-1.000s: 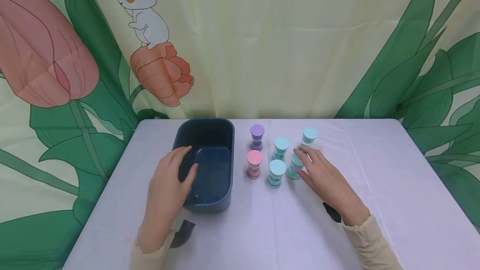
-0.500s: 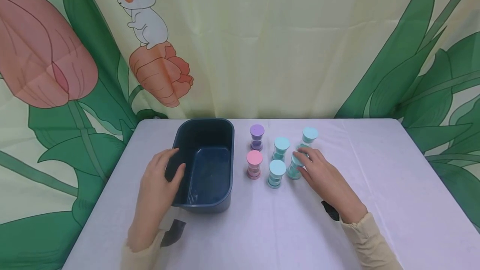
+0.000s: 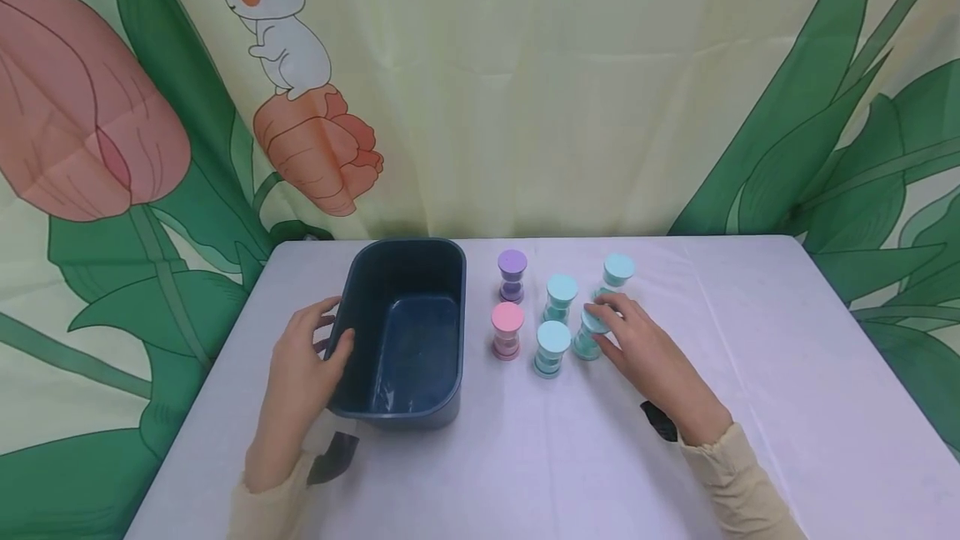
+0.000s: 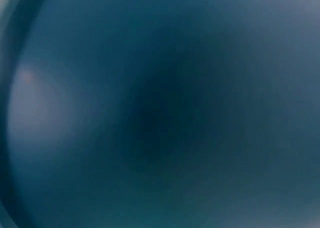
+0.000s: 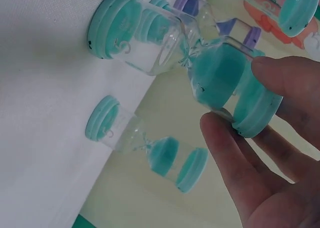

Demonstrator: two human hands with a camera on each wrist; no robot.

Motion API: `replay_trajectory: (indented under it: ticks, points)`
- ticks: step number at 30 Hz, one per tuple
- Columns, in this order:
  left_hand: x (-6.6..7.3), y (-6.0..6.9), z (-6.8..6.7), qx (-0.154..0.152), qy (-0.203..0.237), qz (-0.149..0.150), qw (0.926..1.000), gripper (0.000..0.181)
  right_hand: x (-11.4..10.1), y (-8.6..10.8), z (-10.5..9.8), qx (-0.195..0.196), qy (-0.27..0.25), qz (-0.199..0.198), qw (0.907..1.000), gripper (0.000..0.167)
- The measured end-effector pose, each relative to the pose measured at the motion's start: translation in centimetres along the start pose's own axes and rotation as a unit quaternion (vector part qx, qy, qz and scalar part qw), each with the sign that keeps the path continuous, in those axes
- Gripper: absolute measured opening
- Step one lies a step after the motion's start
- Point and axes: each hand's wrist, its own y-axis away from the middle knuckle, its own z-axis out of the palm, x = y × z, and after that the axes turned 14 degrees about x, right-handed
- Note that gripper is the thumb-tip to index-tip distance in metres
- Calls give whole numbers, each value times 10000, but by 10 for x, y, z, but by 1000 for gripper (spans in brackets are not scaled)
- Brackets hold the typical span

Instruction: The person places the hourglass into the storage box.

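In the head view, my left hand (image 3: 296, 377) is at the left wall of a dark blue plastic bin (image 3: 447, 407), its thumb over the rim and its fingers outside. Blurred dark blue fills the left wrist view. My right hand (image 3: 648, 361) pinches the top of a teal sand hourglass (image 3: 586, 346), thumb and fingers on opposite sides of its cap in the right wrist view; the hourglass (image 5: 217, 72) is upright on the table. Around it stand other teal hourglasses (image 3: 553, 338), a pink hourglass (image 3: 507, 319) and a purple hourglass (image 3: 512, 263).
A white cloth covers the table (image 3: 750, 340). Behind its back edge hangs a curtain (image 3: 562, 107) printed with a rabbit, a carrot and leaves. The bin stands left of the hourglasses, with a narrow strip of cloth between.
My left hand has moved left from over the bin to its left rim. The right hand's fingers have closed in slightly on the teal hourglass. The hourglasses have stayed put.
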Motion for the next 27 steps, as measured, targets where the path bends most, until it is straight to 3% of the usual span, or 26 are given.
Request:
replay_trajectory:
  ticks: [7,13,23,27]
  points:
    - [-10,-7,1,-245,121,-173,9995,48,-1,-1,-1,77,-218,251,9994,45]
    - [-17,-15,2,-475,349,-269,9979,47,1,-1,-1,178,-334,235,9990,46]
    - [-32,-22,3,-837,1042,-784,9879,48,5,1,4,286,-444,187,9984,46]
    - [-36,-25,5,-905,1284,-856,9839,49,6,1,4,351,-481,207,9980,47]
